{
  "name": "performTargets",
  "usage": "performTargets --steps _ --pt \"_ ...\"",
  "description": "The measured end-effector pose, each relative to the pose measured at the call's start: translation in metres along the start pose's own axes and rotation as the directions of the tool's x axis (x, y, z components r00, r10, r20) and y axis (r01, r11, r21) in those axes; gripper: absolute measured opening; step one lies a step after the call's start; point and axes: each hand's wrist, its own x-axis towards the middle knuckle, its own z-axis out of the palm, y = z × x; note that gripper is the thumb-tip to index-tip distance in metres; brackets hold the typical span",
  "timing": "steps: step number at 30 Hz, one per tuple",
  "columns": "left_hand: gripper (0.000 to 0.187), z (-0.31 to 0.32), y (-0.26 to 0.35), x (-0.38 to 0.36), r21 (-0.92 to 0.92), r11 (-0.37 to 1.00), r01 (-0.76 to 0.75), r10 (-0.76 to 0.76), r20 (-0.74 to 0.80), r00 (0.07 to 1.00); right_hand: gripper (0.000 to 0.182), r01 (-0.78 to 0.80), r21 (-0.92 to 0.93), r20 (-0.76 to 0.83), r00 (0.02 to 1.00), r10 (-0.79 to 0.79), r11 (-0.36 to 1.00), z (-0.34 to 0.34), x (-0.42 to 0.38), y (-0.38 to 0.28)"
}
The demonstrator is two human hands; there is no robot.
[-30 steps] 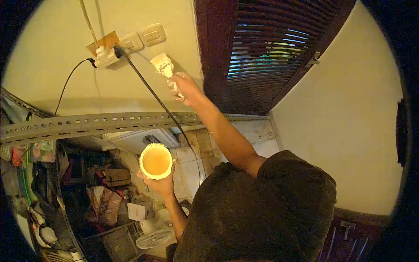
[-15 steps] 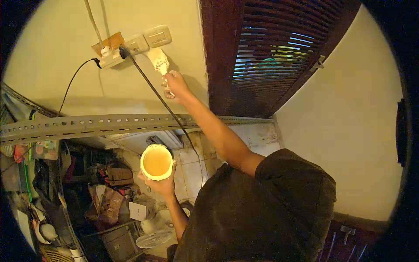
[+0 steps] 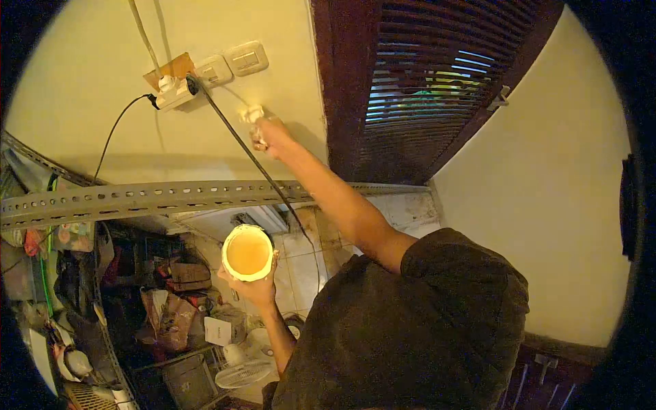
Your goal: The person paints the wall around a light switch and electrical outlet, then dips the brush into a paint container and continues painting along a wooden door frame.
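1. Lower on the wall than half a second ago, the brush now sits apart from the switches.
2. Right hand: fingers closed around the brush's handle.
3. Left hand: fingers curled around the container, its open mouth showing orange-yellow contents, near the perforated metal rail.

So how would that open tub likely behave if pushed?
Held only by the left hand, the tub could tip and slosh, if its orange-looking contents are liquid. Its smeared-looking rim may be slippery to touch.
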Motion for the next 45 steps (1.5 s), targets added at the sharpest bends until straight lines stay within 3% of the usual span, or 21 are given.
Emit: performTargets --steps 7,9,11,15,18,20,23,27,29,30,32,35,36,37,38,39,40,41,42,44,45 --pt "0.084 -0.005 0.002 -0.002 0.028 1.0 -0.006 0.006 -0.024 1.0 0.008 0.179 -0.214 0.108 0.981 -0.159 0.96 0.048 -0.032 -0.018" --pt "0.085 -0.006 0.005 -0.004 -0.008 1.0 0.021 -0.022 -0.036 0.999 0.008 0.213 -0.249 0.159 0.971 -0.177 0.945 0.045 -0.039 -0.018" --pt "0.083 -0.009 0.01 -0.002 0.177 0.984 -0.012 0.013 0.0 1.0 0.007 0.158 -0.261 0.157 0.98 -0.12 0.952 0.039 -0.043 -0.016" --pt "0.083 -0.005 -0.002 -0.005 0.139 0.99 0.002 -0.001 -0.006 1.0 0.008 0.264 -0.344 0.194 0.959 -0.207 0.901 0.025 -0.031 -0.002" --pt "0.084 -0.003 0.003 -0.002 0.105 0.994 0.011 -0.014 0.031 0.999 0.01 0.203 -0.417 0.086 0.979 -0.184 0.886 0.027 -0.03 -0.004" --pt "0.083 0.0 0.005 -0.002 0.02 0.999 0.04 -0.04 0.008 0.999 0.011 0.046 -0.352 -0.029 0.998 -0.06 0.935 0.016 -0.018 0.0" --pt "0.078 0.002 0.007 -0.002 0.056 0.998 -0.025 0.027 -0.04 0.999 0.009 -0.101 -0.292 -0.116 0.991 0.07 0.951 -0.012 0.009 0.014" --pt "0.074 0.002 0.015 0.001 -0.012 1.0 0.02 -0.02 -0.038 0.999 0.01 -0.229 -0.112 0.02 0.972 0.232 0.967 -0.071 0.067 0.056" --pt "0.071 -0.001 0.012 0.0 0.17 0.985 -0.012 0.008 0.021 1.0 0.011 -0.429 -0.065 -0.127 0.899 0.419 0.901 -0.076 0.063 0.06" --pt "0.071 -0.002 0.009 0.0 0.171 0.985 -0.012 0.009 0.019 1.0 0.011 -0.429 -0.066 -0.125 0.899 0.419 0.901 -0.076 0.063 0.062" --pt "0.073 -0.003 0.003 -0.002 0.235 0.971 -0.036 0.032 0.017 0.999 0.008 -0.401 0.062 0.146 0.91 0.389 0.914 -0.072 0.054 0.061" --pt "0.077 -0.001 -0.003 -0.003 0.119 0.992 -0.038 0.04 -0.019 0.999 0.014 -0.468 0.205 0.044 0.882 0.469 0.86 -0.025 0.019 0.033" --pt "0.077 0.0 -0.001 -0.003 0.118 0.992 -0.039 0.041 -0.019 0.999 0.014 -0.467 0.205 0.044 0.883 0.468 0.86 -0.069 0.055 0.049" --pt "0.079 0.0 0.002 -0.003 0.114 0.993 -0.031 0.033 -0.016 0.999 0.014 0.082 -0.369 0.467 0.878 0.109 0.926 -0.091 0.085 0.07" --pt "0.08 0.0 0.003 -0.003 0.11 0.994 -0.023 0.025 -0.013 1.0 0.014 0.741 -0.462 0.865 0.497 0.064 0.487 -0.091 0.14 0.109" --pt "0.08 0.001 0.0 -0.004 0.108 0.994 -0.025 0.026 -0.013 1.0 0.009 0.477 -0.697 0.685 0.664 0.3 0.535 -0.132 0.27 0.186" --pt "0.08 0.001 -0.005 -0.005 0.086 0.996 -0.031 0.032 -0.016 0.999 0.009 0.478 -0.697 0.684 0.665 0.299 0.534 -0.154 0.194 0.146" --pt "0.08 0.001 -0.008 -0.005 0.064 0.997 -0.038 0.04 -0.022 0.999 0.011 0.025 -0.463 0.618 0.726 0.302 0.886 -0.09 0.172 0.118" --pt "0.08 0.002 -0.006 -0.005 0.065 0.997 -0.04 0.041 -0.022 0.999 0.013 -0.411 -0.022 0.551 0.756 0.354 0.911 -0.034 0.139 0.088" --pt "0.08 0.003 -0.001 -0.004 -0.066 0.998 -0.021 0.018 -0.053 0.998 0.014 -0.335 -0.068 0.521 0.791 0.319 0.94 -0.015 0.12 0.085" --pt "0.08 0.001 -0.002 -0.004 -0.064 0.998 -0.025 0.022 -0.056 0.998 0.018 -0.355 0.008 0.458 0.833 0.312 0.935 -0.008 0.102 0.079"
